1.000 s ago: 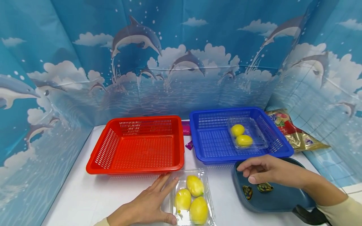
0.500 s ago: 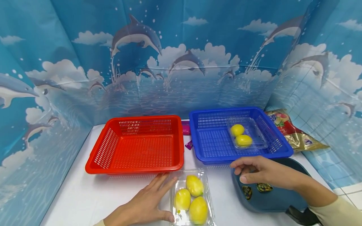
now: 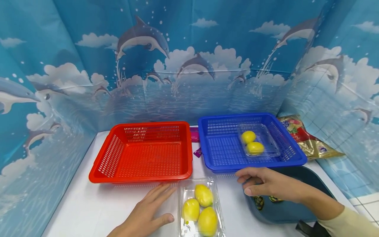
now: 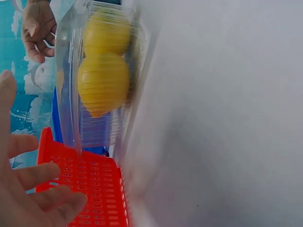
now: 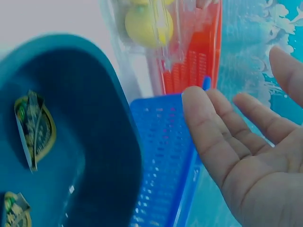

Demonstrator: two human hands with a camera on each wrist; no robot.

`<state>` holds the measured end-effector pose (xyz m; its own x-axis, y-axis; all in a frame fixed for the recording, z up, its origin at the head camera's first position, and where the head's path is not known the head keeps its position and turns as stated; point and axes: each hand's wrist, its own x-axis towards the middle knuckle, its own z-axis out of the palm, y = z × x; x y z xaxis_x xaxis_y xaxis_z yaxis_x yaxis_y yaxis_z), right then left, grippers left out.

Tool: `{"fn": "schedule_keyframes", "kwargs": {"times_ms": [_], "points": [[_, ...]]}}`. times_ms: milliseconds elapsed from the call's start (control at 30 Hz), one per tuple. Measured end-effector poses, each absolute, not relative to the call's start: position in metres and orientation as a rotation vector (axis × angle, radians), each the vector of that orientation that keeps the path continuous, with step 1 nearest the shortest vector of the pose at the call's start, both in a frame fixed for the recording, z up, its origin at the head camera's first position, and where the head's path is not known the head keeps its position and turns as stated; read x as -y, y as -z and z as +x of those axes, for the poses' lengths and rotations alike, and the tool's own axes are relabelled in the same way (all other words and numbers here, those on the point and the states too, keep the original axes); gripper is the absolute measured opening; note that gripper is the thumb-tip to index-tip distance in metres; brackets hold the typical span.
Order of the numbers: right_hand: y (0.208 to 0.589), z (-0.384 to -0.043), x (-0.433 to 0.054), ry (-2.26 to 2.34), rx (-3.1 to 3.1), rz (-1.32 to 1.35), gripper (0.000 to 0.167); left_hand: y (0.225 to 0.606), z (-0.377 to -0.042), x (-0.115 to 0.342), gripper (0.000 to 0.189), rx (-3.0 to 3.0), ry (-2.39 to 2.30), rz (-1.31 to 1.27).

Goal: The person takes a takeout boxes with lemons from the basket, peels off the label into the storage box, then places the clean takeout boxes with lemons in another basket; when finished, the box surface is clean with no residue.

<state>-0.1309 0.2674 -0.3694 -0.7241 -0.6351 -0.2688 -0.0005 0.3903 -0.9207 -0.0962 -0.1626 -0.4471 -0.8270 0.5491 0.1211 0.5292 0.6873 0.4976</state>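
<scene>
A clear plastic box point(image 3: 193, 228) with three lemons point(image 3: 207, 221) inside lies on the white table in front. Just left of it, my left hand point(image 3: 145, 210) hovers with fingers spread, apart from the box and holding nothing. My right hand point(image 3: 266, 184), loosely bent and with nothing in it, is over the left edge of a dark teal tray point(image 3: 299, 210). Small patterned wrapped pieces point(image 5: 35, 130) lie in that tray. In the left wrist view, the box point(image 4: 71, 94) stands beyond the left fingers point(image 4: 40, 175).
Behind the box stands a red basket point(image 3: 154, 159). A blue basket point(image 3: 222, 148) at the back right holds another clear box point(image 3: 269, 144) with two lemons. A red and gold bag point(image 3: 311, 141) leans beside it. A purple packet point(image 3: 198, 152) lies between the baskets.
My left hand has drawn back left, away from the clear box's edge. The right hand has shifted left over the tray. The boxes and baskets stay put.
</scene>
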Motion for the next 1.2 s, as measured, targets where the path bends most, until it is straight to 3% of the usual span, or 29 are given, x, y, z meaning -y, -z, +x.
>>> {"fn": "schedule_keyframes", "kwargs": {"times_ms": [167,333,533,700,967,1200], "points": [[0.378,-0.128,-0.256,1.409,-1.996,-0.415,0.053,0.442,-0.087,0.176,0.062,-3.063,-0.949,1.03],[0.389,-0.12,-0.241,1.467,-1.94,-0.245,0.063,0.421,-0.094,0.203,0.061,-3.244,-1.201,1.078],[0.406,-0.108,-0.22,1.56,-1.846,0.018,0.068,0.39,-0.124,0.25,0.069,-3.319,-1.135,0.629],[0.421,-0.101,-0.201,1.577,-1.809,0.192,0.07,0.383,-0.15,0.288,0.095,-3.199,-0.812,0.285],[0.442,-0.095,-0.178,1.564,-1.86,0.384,0.077,0.395,-0.182,0.329,0.108,-3.01,-0.68,0.181],[0.451,-0.09,-0.171,1.603,-1.848,0.319,0.08,0.398,-0.189,0.345,0.108,-2.882,-0.695,0.251]]}}
